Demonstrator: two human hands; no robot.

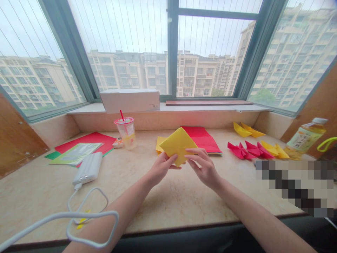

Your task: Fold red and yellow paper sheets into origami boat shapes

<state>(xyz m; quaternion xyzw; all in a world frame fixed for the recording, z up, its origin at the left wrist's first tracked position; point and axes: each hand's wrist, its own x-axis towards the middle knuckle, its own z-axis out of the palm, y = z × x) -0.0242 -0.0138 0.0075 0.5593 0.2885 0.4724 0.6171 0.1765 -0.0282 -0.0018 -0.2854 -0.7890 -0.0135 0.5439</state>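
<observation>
A folded square of yellow paper (179,142) is held up in front of me, turned so that one corner points away and one toward me. My left hand (162,167) pinches its lower left side, thumb on top and fingers underneath. At the lower right edge my right hand (204,167) has its fingers bent against the paper; its exact grip is partly hidden. Behind the folded square lie more yellow paper (159,144) and a stack of red paper (201,140) on the stone counter (181,203).
On the right are yellow folded boats (242,130), red folded shapes (239,150) and a drink bottle (308,135). A plastic cup (125,135) stands left of centre. Red sheets (86,142), a white power bank (89,168) and its cable (92,214) lie left. A white box (130,100) sits by the window.
</observation>
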